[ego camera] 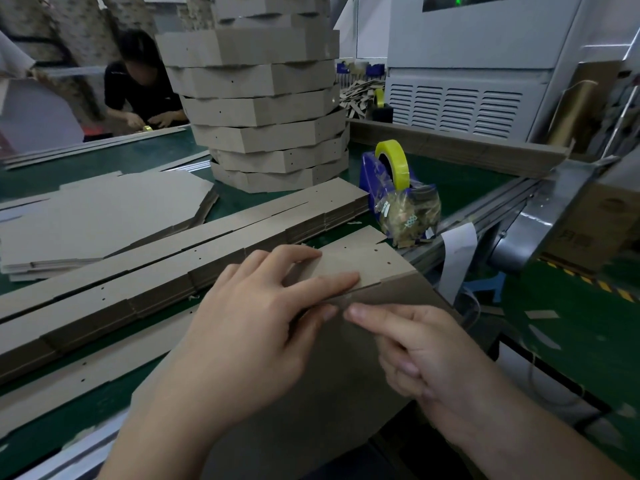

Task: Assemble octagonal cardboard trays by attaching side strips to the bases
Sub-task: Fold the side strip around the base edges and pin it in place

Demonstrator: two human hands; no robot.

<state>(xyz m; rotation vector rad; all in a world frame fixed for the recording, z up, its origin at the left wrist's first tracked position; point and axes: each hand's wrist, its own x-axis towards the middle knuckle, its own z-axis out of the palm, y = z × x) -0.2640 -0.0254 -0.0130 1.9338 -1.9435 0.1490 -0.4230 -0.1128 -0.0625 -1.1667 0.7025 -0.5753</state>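
A cardboard base (332, 382) lies tilted in front of me at the table's near edge. A side strip (374, 261) with small holes stands along its far edge. My left hand (256, 327) holds that joint, fingers over the strip and thumb on the base side. My right hand (415, 351) has its index finger stretched out, pressing on the seam beside the left thumb, where a clear piece of tape seems to lie; its other fingers are curled.
Stacks of flat side strips (194, 258) and flat bases (104, 216) lie on the green table. A tall pile of finished trays (266, 109) stands behind. A blue tape dispenser (391, 174) with a yellow roll sits to the right. Another person (142, 84) works at the far left.
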